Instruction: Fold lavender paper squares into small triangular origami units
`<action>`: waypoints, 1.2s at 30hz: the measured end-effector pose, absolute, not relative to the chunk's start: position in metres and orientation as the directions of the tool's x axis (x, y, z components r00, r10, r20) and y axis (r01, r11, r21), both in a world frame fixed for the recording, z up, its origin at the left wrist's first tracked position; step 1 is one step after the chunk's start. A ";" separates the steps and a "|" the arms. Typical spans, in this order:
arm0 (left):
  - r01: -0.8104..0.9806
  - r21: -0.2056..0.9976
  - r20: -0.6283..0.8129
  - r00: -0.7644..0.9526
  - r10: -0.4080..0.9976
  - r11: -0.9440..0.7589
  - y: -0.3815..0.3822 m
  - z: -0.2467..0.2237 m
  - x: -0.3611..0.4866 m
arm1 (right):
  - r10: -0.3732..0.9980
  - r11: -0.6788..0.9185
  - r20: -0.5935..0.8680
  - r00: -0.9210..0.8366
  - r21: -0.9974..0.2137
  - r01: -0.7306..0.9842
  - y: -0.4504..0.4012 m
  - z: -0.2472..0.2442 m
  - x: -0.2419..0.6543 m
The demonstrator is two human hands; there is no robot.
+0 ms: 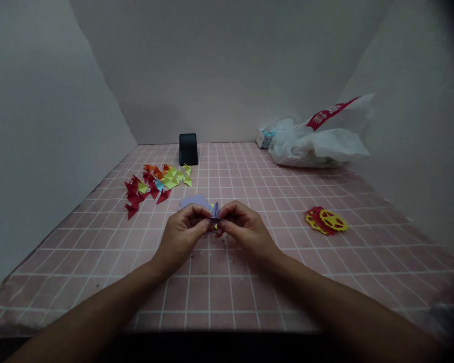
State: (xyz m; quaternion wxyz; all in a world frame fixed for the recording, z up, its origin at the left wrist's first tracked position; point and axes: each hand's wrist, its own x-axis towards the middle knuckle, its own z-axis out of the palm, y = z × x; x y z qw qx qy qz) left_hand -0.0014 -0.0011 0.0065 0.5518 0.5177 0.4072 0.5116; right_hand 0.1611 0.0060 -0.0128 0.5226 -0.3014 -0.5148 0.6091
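Note:
Between the fingertips of both hands is a small folded piece of purple paper (215,210), its upper part standing up in a narrow point. My left hand (183,229) pinches it from the left, and my right hand (245,227) pinches it from the right. Much of the fold is hidden behind the thumbs and fingers. Just behind my left hand lie flat purple paper sheets (194,200) on the table. A bit of yellow paper shows near the fingertips, partly covered.
Folded paper pieces (151,186) in red, orange, yellow and blue lie in a group at the left. Behind them a black phone (188,149) leans upright. Red and yellow cut-out discs (327,221) are stacked at the right. A white plastic bag (314,146) rests at the back right.

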 end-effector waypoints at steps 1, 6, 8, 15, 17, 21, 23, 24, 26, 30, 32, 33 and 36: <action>-0.132 0.990 0.074 0.133 0.988 -0.057 -0.001 0.007 -0.002 | 0.949 0.075 0.168 -0.269 -0.943 -0.324 0.006 -0.013 0.161; -0.125 0.991 0.072 0.118 0.990 -0.057 -0.001 0.008 -0.004 | 0.954 0.094 0.174 -0.244 -0.947 -0.306 0.003 -0.011 0.162; -0.149 0.988 0.070 0.144 0.987 -0.049 -0.001 0.007 -0.004 | 0.951 0.131 0.199 -0.235 -0.953 -0.273 0.002 -0.010 0.162; -0.146 0.985 0.111 0.114 0.987 -0.094 0.001 0.004 -0.002 | 0.940 0.206 0.256 -0.224 -0.953 -0.223 0.002 -0.010 0.162; -0.117 0.986 0.128 0.074 0.989 -0.119 0.001 0.003 -0.002 | 0.954 0.175 0.226 -0.199 -0.954 -0.244 0.002 -0.010 0.162; -0.042 0.990 0.140 0.060 0.988 -0.138 0.001 0.002 -0.003 | 0.964 0.110 0.146 -0.222 -0.980 -0.166 0.003 -0.011 0.164; -0.041 0.991 0.130 0.074 0.989 -0.127 0.001 0.001 -0.003 | 0.961 0.094 0.124 -0.246 -0.987 -0.132 0.004 -0.011 0.165; -0.047 0.992 0.119 0.084 0.989 -0.115 0.001 0.000 -0.003 | 0.961 0.090 0.118 -0.249 -0.989 -0.121 0.004 -0.011 0.165; -0.050 0.995 0.088 0.129 0.988 -0.082 0.001 0.000 -0.004 | 0.965 0.084 0.107 -0.239 -0.991 -0.106 0.003 -0.010 0.164; -0.013 0.999 0.046 0.198 0.979 -0.044 0.002 0.001 -0.005 | 0.966 0.058 0.081 -0.245 -0.994 -0.097 0.002 -0.009 0.163; -0.005 0.999 0.044 0.187 0.981 -0.044 0.003 0.002 -0.005 | 0.963 0.040 0.067 -0.261 -0.993 -0.108 0.002 -0.010 0.163; -0.002 0.999 0.043 0.183 0.982 -0.044 0.003 0.001 -0.005 | 0.962 0.032 0.061 -0.267 -0.993 -0.112 0.002 -0.010 0.162; 0.003 0.999 0.034 0.178 0.983 -0.035 0.004 0.001 -0.006 | 0.964 0.021 0.047 -0.260 -0.995 -0.100 0.001 -0.010 0.161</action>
